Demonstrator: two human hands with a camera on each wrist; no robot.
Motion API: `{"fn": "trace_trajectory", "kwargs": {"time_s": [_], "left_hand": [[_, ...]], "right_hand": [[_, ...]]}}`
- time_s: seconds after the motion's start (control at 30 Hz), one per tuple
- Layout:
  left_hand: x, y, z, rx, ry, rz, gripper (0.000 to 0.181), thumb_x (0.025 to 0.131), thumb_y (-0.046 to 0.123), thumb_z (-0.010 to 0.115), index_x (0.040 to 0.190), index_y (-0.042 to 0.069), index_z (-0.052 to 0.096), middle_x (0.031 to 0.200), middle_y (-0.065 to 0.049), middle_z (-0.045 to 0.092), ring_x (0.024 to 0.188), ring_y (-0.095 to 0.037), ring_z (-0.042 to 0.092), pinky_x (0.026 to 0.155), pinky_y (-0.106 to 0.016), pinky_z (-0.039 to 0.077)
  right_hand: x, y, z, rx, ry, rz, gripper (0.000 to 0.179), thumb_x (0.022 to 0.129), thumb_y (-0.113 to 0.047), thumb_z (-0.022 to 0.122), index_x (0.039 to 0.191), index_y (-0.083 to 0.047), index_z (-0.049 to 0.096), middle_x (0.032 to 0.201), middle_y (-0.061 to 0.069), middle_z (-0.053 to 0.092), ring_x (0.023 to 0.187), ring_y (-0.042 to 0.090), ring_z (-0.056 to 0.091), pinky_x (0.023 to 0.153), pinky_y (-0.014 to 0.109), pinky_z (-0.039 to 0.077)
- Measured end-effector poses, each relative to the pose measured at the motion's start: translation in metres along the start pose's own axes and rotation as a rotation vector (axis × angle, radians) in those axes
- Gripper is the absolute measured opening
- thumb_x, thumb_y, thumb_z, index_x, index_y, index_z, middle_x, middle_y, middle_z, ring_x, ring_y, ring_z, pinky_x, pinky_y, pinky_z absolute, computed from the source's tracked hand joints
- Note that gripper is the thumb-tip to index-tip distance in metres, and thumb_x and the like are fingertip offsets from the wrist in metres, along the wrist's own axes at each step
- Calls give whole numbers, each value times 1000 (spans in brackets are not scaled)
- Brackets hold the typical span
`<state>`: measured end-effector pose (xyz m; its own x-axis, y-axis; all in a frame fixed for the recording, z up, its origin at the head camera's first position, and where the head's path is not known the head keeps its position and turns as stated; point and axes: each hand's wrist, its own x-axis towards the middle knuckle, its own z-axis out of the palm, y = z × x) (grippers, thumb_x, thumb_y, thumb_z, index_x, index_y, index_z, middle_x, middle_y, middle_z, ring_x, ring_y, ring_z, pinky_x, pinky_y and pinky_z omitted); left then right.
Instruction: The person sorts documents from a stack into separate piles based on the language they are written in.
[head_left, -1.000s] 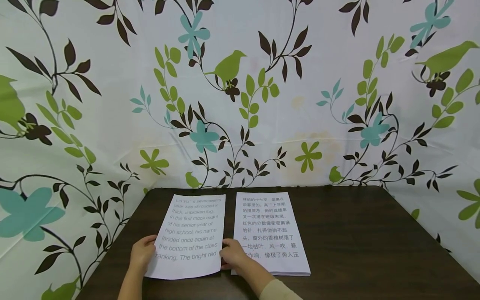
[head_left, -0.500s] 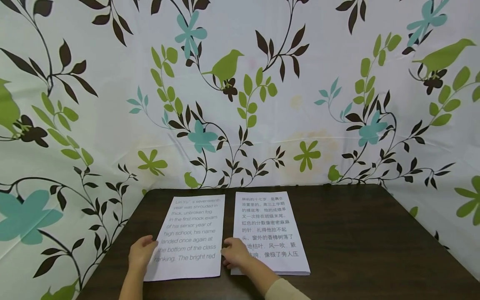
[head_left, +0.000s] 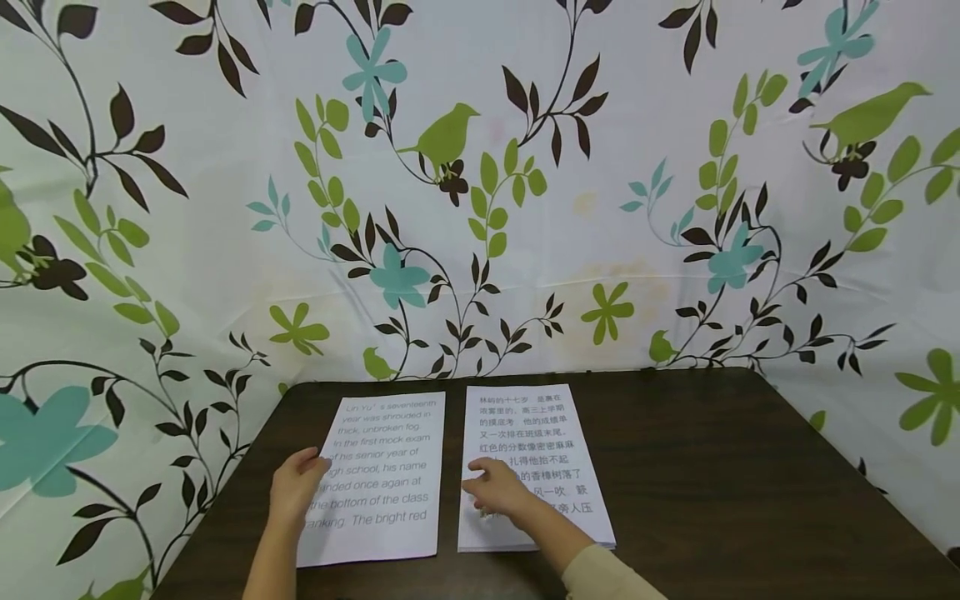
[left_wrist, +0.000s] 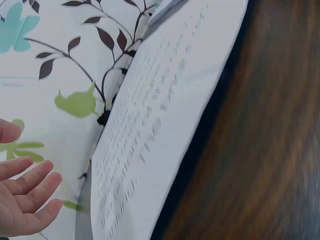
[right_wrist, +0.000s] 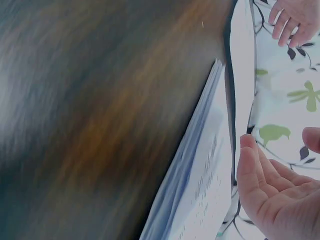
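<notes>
A sheet of paper with English print [head_left: 378, 475] lies on the left of the table. Beside it is a stack of paper sheets with Chinese print [head_left: 517, 425]; its layered edge shows in the right wrist view. My left hand [head_left: 295, 487] hovers over the English sheet's left edge, fingers loosely extended and holding nothing; the left wrist view shows the hand [left_wrist: 27, 197] apart from the paper. Over the lower left of the Chinese stack is my right hand [head_left: 498, 487], its fingers relaxed and nothing in them. In the right wrist view that hand [right_wrist: 275, 190] appears raised off the stack.
A dark wooden table [head_left: 690, 475] extends under both papers and to the right. Behind it hangs a white cloth [head_left: 555, 217] printed with leaves, birds and flowers. A narrow strip of table separates sheet and stack.
Both hands have let go of the English sheet, which now lies flat on the table. The left hand has lifted slightly, and the right hand has moved right, over the Chinese stack.
</notes>
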<state>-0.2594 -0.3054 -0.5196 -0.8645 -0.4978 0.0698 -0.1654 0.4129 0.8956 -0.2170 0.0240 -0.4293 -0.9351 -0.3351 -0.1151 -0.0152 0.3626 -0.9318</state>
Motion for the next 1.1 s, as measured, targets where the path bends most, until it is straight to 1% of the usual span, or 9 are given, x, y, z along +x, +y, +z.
{"fn": "trace_trajectory", "kwargs": {"time_s": [0.17, 0.3, 0.5, 0.6, 0.7, 0.93, 1.1], "left_hand": [[4, 7, 17, -17, -39, -5, 59, 81, 44, 53, 125, 8, 41, 111, -15, 50, 93, -29, 50, 76, -42, 40], [4, 13, 32, -30, -84, -1, 58, 79, 46, 54, 124, 10, 43, 110, -14, 52, 91, -27, 52, 73, -39, 41], [-2, 26, 56, -57, -141, 35, 54, 77, 42, 58, 120, 12, 45, 105, -10, 54, 88, -24, 54, 73, -37, 43], [-6, 33, 67, -59, -164, 36, 53, 76, 40, 59, 119, 13, 45, 104, -9, 55, 89, -24, 53, 75, -39, 43], [-9, 38, 78, -62, -181, 22, 52, 75, 41, 60, 118, 15, 46, 102, -7, 55, 89, -23, 54, 75, -40, 44], [-16, 47, 96, -89, -224, 37, 47, 76, 38, 59, 116, 16, 48, 100, -5, 56, 87, -21, 55, 74, -38, 45], [-21, 53, 108, -93, -229, 32, 45, 75, 39, 61, 113, 18, 50, 97, -3, 57, 85, -19, 55, 72, -38, 44]], "right_hand": [[-1, 1, -18, -15, 24, 16, 45, 80, -15, 56, 117, 8, 45, 89, 15, 59, 68, 27, 58, 55, 36, 48], [0, 2, -31, -13, 49, 24, 47, 81, -18, 56, 118, 7, 43, 90, 14, 58, 70, 27, 58, 57, 37, 48], [0, 5, -50, 4, 97, 34, 51, 82, -21, 55, 121, 8, 39, 96, 16, 56, 76, 29, 58, 64, 38, 48], [-2, 4, -58, 9, 110, 40, 53, 82, -23, 54, 122, 8, 38, 98, 17, 55, 79, 30, 57, 67, 40, 48], [-3, 4, -64, 7, 119, 52, 54, 82, -24, 55, 122, 7, 38, 98, 16, 55, 80, 30, 57, 68, 40, 47], [-3, 10, -77, 5, 181, 51, 54, 81, -24, 57, 121, 8, 40, 96, 16, 56, 79, 31, 57, 65, 39, 48], [-3, 13, -88, 6, 234, 54, 51, 83, -23, 55, 121, 8, 40, 98, 19, 55, 81, 32, 57, 67, 40, 48]]}}
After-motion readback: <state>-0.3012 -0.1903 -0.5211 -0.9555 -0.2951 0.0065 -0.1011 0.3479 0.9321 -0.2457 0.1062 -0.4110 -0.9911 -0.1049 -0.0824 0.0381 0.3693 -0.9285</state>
